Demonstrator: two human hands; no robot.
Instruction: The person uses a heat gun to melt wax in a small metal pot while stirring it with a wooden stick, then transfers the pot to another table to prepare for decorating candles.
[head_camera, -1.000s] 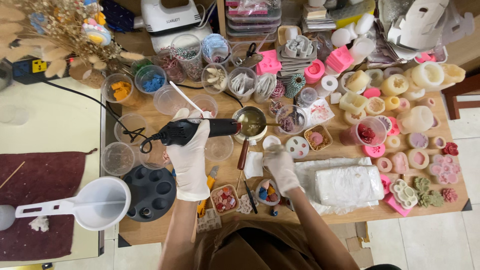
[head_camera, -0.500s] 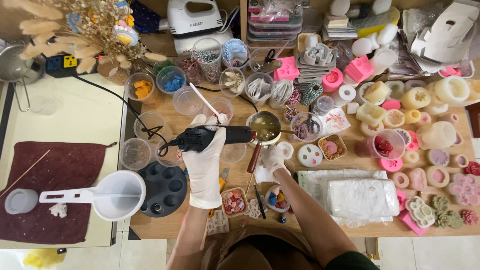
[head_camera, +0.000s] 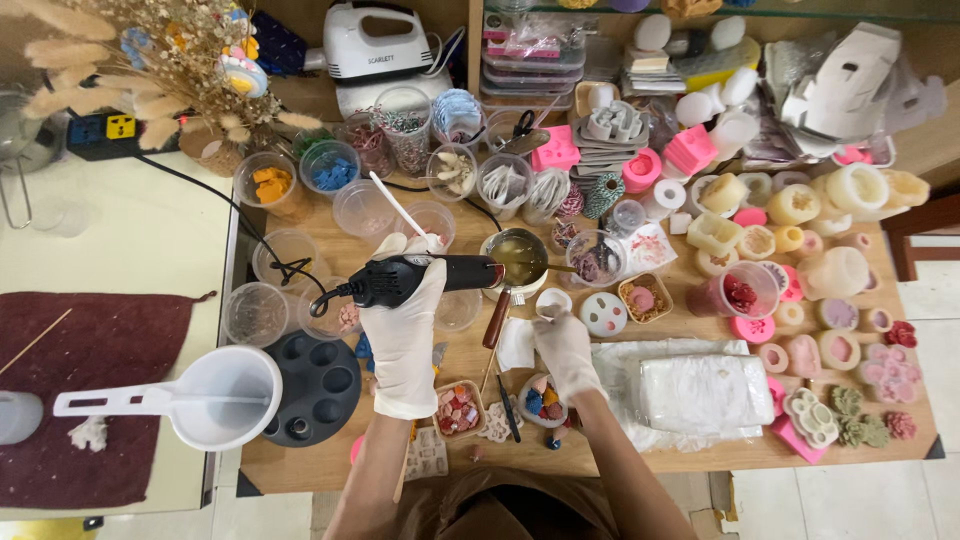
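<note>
My left hand (head_camera: 404, 320), in a white glove, grips a black corded heat tool (head_camera: 420, 277) lying level, its nozzle aimed at a small metal pot of yellowish liquid (head_camera: 518, 257) with a wooden handle. My right hand (head_camera: 566, 350), also gloved, rests on the wooden table (head_camera: 700, 455) beside a small white round mould (head_camera: 553, 302), fingers curled by a piece of white paper (head_camera: 516, 343). Just below it sits a small dish of coloured pieces (head_camera: 543, 398).
Clear plastic cups (head_camera: 262, 311), a black round mould tray (head_camera: 318, 388) and a white ladle-like scoop (head_camera: 218, 398) lie to the left. Candles and pink silicone moulds (head_camera: 790, 220) crowd the right. A wrapped white block (head_camera: 706, 392) lies near the front edge. Dried flowers (head_camera: 160, 60) stand at back left.
The view has shifted slightly. My left hand keeps the heat tool aimed at the pot. My right hand has drawn a little down, away from the pot's handle.
</note>
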